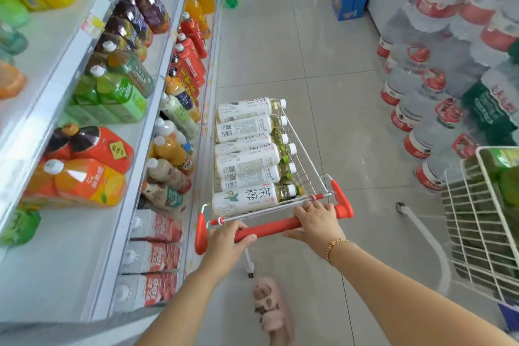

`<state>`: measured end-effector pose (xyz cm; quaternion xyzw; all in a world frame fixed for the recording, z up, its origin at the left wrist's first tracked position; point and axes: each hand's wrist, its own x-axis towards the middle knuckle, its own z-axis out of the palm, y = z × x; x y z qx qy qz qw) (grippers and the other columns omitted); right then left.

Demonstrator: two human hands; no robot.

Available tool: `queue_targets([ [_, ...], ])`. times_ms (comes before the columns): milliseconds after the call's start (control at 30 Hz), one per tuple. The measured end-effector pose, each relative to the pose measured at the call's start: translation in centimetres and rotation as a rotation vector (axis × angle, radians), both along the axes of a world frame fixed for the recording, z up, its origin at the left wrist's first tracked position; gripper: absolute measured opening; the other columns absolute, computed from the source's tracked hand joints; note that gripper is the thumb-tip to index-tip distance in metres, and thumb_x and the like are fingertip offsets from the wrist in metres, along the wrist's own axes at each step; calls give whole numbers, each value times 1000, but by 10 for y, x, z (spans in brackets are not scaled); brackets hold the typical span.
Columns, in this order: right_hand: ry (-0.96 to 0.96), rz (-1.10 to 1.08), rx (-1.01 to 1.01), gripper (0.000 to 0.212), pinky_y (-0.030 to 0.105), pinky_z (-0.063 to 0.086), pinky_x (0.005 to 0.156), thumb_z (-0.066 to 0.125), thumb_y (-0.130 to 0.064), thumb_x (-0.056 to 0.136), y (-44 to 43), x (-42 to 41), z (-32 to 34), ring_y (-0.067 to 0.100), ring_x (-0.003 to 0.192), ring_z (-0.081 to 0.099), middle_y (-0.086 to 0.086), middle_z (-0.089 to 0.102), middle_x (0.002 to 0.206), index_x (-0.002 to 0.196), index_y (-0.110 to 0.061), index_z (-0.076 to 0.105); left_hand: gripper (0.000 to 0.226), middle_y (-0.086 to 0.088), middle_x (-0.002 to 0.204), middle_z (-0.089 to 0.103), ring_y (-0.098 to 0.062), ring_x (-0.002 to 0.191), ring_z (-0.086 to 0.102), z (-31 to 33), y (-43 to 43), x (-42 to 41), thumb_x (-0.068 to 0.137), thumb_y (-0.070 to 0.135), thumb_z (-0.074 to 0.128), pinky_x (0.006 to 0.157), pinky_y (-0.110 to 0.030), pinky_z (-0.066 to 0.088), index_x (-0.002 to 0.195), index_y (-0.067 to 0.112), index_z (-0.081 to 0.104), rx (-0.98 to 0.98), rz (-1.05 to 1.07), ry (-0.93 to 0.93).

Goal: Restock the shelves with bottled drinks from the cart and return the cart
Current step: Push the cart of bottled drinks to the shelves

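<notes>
**Step in hand (judged): bring the load alongside the target tier for unloading.**

1. Shelves [61, 270]: the unit runs along the left of the cart [309, 174], just beside its basket. The tiers carry orange, green, red and purple drinks. Which tier takes the load cannot be told.
2. Floor [280, 50]: open tiled aisle ahead of the cart.
3. Water jugs [421, 109]: stacked to the right of the cart, well apart from it across the aisle.
4. Second cart [477, 222]: to the right of the cart and nearer the person, not touching it.
5. Bottled drinks [247, 168]: these lie on their sides in the cart basket, in a row from the front wall to the handle end, caps to the right. The load appears full, so restocking is judged not yet begun.
6. Handle [269, 229]: red bar at the near end of the cart.
7. Left hand [227, 239]: its grip is curled over the left part of the handle.
8. Right hand [317, 222]: its grip is wrapped round the right part of the handle.

**Procedure**

- Push evenly with both hands so that the basket stays parallel to the shelf edge and does not strike it.
- Stop with the basket directly beside the target tier.
- Keep the slipper [269, 306] clear of the rear wheel behind the cart.
- Expect the round bottles to roll, so brake gently.
</notes>
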<state>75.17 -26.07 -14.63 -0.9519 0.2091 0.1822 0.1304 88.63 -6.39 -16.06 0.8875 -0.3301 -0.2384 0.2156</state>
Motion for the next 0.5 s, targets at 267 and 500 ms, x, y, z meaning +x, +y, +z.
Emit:
queue_targets([
  [267, 112, 18, -49, 61, 37, 31, 92, 33, -71, 84, -117, 158, 8, 23, 114, 49, 2, 57, 118, 112, -18, 46, 34, 13, 96, 59, -12, 99, 55, -5, -121, 155, 89, 52, 52, 83, -23, 19, 101, 21, 59, 85, -110, -82],
  [500, 112, 10, -49, 70, 35, 33, 92, 22, -75, 77, -215, 274, 14, 22, 113, 49, 1, 59, 113, 111, -18, 46, 42, 7, 106, 62, -15, 106, 53, 2, -222, 270, 92, 56, 39, 91, -28, 29, 109, 21, 55, 228, -213, -144],
])
